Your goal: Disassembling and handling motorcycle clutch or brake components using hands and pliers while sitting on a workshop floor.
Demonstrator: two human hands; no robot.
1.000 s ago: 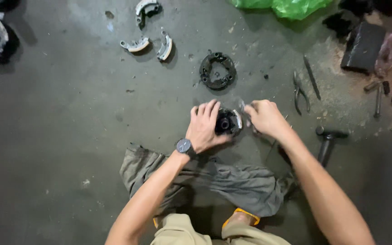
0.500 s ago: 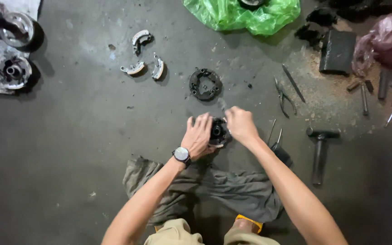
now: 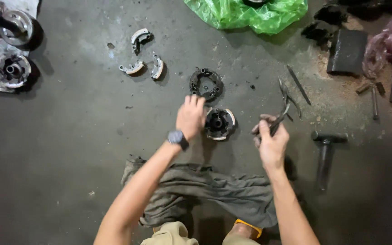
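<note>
Left hand: flat, fingers spread, holding nothing; resting just beside the round clutch part.
Right hand: closed around the handles of the pliers, whose tips point away from the body.
Round clutch part: on the concrete floor, between both hands.
Black ring plate: just beyond the left fingertips.
Hammer: right of the right hand.
Grey rag: under the forearms.

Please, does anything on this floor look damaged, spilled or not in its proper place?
Nothing looks broken. Three curved shoes lie scattered apart from the round part beside the left hand. The right hand grips pliers. Brownish dust is spread near the tools on the floor.
</note>
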